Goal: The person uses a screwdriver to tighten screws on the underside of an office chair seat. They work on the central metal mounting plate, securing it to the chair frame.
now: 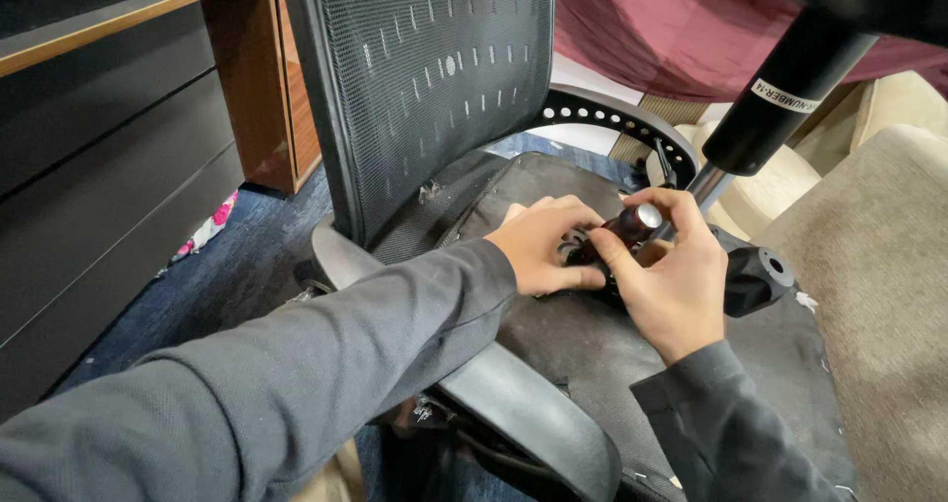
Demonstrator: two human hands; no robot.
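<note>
One label only: small white rectangular sticker (784, 96) with dark print, wrapped on the black cylinder (780, 92) at upper right, set slantwise along the tube. No packages, signs or screens seen.

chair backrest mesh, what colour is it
Black mesh backrest with small pale slot-like gaps in rows, seen in the head view.

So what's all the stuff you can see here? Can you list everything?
office chair: one, black, lying tipped over in the middle
mesh backrest: one, black, top middle
armrest: one, black, bottom middle
gas cylinder: one, black and silver, upper right
small dark tool with a silver tip: one, between the hands
desk: one, brown and black, left
cloth: one, maroon, top
carpet: blue, floor at left
left hand: on the chair's underside
right hand: holding the tool
</note>
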